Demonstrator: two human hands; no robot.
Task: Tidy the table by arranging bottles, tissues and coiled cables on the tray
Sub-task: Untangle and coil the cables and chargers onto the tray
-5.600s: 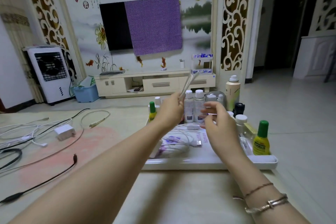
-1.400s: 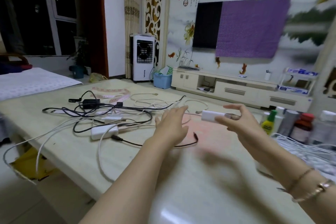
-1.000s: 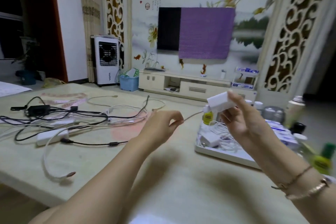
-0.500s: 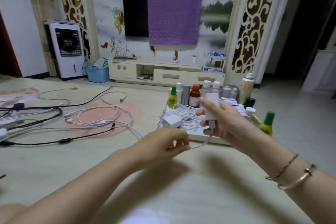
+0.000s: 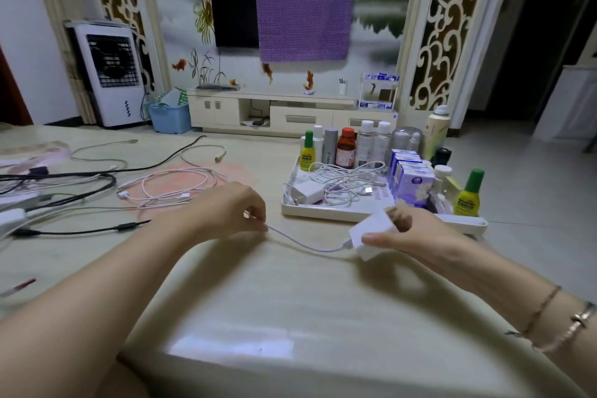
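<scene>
My right hand [image 5: 407, 234] grips a white charger block [image 5: 371, 236] just in front of the white tray [image 5: 323, 212]. A thin white cable [image 5: 303, 244] runs from the block to my left hand [image 5: 226, 213], which pinches it between thumb and fingers. On the tray lie a white adapter [image 5: 307, 192] with coiled white cables [image 5: 347, 179], several bottles [image 5: 345, 147] along the back and tissue packs [image 5: 412, 178] on the right. A loosely looped white cable [image 5: 171, 187] lies on the table to the left.
Black cables [image 5: 80, 184] and more white cords sprawl over the table's left side, with a white power brick [image 5: 11, 216] at the left edge. A green-capped yellow bottle [image 5: 466, 195] stands at the tray's right end. The table's front edge runs below my arms.
My right hand has come down from above the tray to table height with the charger block. My left hand has slid left along the cable, drawing it out straighter.
</scene>
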